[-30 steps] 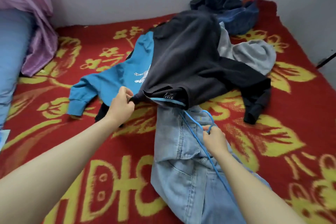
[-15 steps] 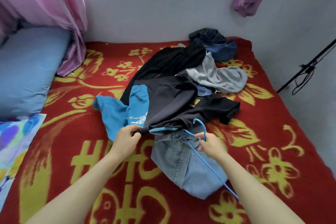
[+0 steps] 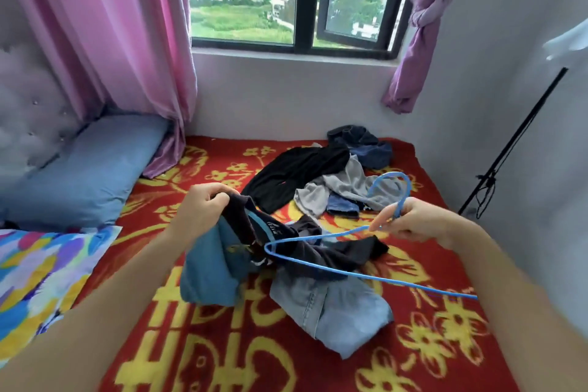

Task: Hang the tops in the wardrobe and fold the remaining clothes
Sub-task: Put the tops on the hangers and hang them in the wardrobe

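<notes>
My left hand (image 3: 206,204) grips the collar of a black and blue top (image 3: 219,261) and holds it up off the bed. My right hand (image 3: 413,221) pinches the neck of a thin blue hanger (image 3: 337,267) just below its hook, to the right of the top. The hanger's left corner sits at the collar opening. Light blue jeans (image 3: 337,312) lie crumpled under the top. Farther back lie black trousers (image 3: 296,175), a grey garment (image 3: 346,191) and dark blue clothes (image 3: 362,146).
The clothes lie on a bed with a red and yellow blanket (image 3: 423,337). A blue pillow (image 3: 86,172) and a colourful quilt (image 3: 41,274) are at the left. Pink curtains (image 3: 127,32) hang by the window. A black stand (image 3: 509,149) leans at the right wall.
Both hands have risen. The left hand has lifted the top off the pile by its collar, and the right hand has raised the hanger clear of the jeans. The view has tilted up.
</notes>
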Demonstrator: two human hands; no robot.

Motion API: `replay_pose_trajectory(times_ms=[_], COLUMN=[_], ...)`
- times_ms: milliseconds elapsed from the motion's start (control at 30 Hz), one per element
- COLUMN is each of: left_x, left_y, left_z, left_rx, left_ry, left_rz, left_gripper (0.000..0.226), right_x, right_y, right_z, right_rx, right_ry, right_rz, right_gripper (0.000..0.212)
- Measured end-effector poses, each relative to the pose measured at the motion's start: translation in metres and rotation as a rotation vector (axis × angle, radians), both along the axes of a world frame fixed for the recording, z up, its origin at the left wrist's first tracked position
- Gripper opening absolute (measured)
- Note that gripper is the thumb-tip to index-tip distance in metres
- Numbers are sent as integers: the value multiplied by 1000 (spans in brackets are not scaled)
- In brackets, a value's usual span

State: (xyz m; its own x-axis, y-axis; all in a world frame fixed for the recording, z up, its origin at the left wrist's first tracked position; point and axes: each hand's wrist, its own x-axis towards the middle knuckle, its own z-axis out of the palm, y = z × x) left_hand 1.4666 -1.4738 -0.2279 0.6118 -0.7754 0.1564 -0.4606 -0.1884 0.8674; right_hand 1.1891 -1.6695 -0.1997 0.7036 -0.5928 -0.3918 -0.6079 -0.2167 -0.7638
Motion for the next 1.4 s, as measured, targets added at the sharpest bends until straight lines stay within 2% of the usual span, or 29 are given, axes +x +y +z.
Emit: replay_pose_trajectory(times_ms=[233,333,400,433,467,567,700,767,867,933,967,1033,1067,1100,1133,1200,1300,1400], left_x=[7,3,3,2,1,-4,-1,7,23,28,31,36,37,34,26,6,-16,-22], left_y=[31,44,55,59,64,69,76,82,96,96,92,87,88,92,96,102,95,72], left_z=[65,79,88,91,95,101,107,108,96,81,72,49,37,23,10,-13,-39,-43], left_rx=[-191,-226,-258,-260,-256,-247,-246,-243,-265,-296,-310,-324,-314,-324,-352,-371,-127,76], left_ry=[-29,-24,7,25,39,84,62,48,55,58,-4,-287,-406,-446,-406,-304,-147,-33], left_rz=[108,54,10,-26,-68,-217,-274,-238,-168,-78,22,308,430,507,533,479,212,65], left_gripper=[32,36,42,44,47,57,58,56,55,50,44,30,33,42,48,44,31,56], right_x=[-17,-10,1,10,24,79,141,155,173,185,194,212,222,230,237,245,254,261], right_y=[27,44,54,62,72,113,157,164,169,174,176,174,170,166,161,154,155,157], right_z=[73,90,95,96,96,85,61,59,66,76,80,85,86,88,93,102,117,136], right_rx=[-58,1,6,-11,-48,-157,-113,-64,-63,-108,-118,-122,-111,-90,-73,-44,-10,-8], right_ry=[-362,-517,-640,-673,-665,-525,-520,-555,-594,-584,-578,-561,-550,-543,-540,-558,-596,-653], right_rz=[-81,-52,-88,-119,-120,13,92,48,19,3,-22,-131,-210,-289,-363,-470,-531,-544], right_gripper=[31,10,54,64,63,30,30,21,26,15,13,22,29,30,27,21,13,8])
